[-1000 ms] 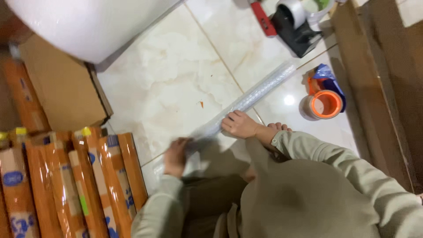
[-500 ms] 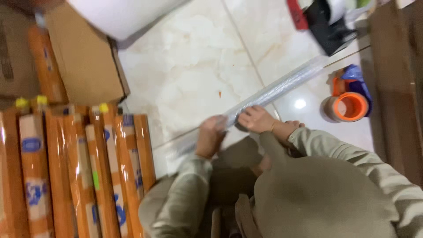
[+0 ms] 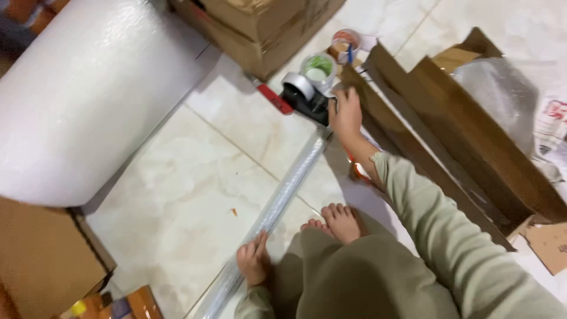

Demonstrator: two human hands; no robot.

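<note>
A black and silver tape dispenser (image 3: 304,94) with a red handle is seen; the bubble-wrap roll (image 3: 88,100) is white, the floor (image 3: 177,195) cream-marbled, the sleeve (image 3: 449,236) olive.
</note>
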